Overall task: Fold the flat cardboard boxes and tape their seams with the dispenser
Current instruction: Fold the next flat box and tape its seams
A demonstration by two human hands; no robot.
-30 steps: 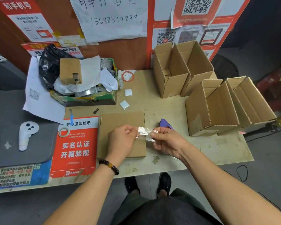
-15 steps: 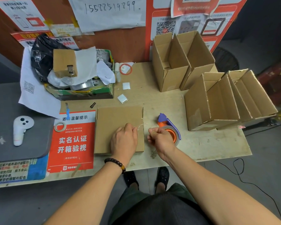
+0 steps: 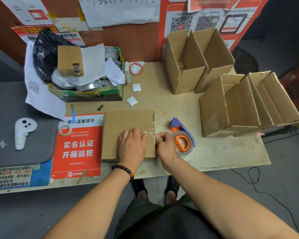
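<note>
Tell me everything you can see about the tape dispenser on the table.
The tape dispenser lies on the wooden table, just right of the flat cardboard box. It has an orange plastic body, a purple guard and blade end pointing away from the person, and a clear tape roll. The right hand partly covers its near left side; contact is unclear.

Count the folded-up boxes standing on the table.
4: two side by side at the back by the wall, two nested at the right edge. More may hide behind.
</note>
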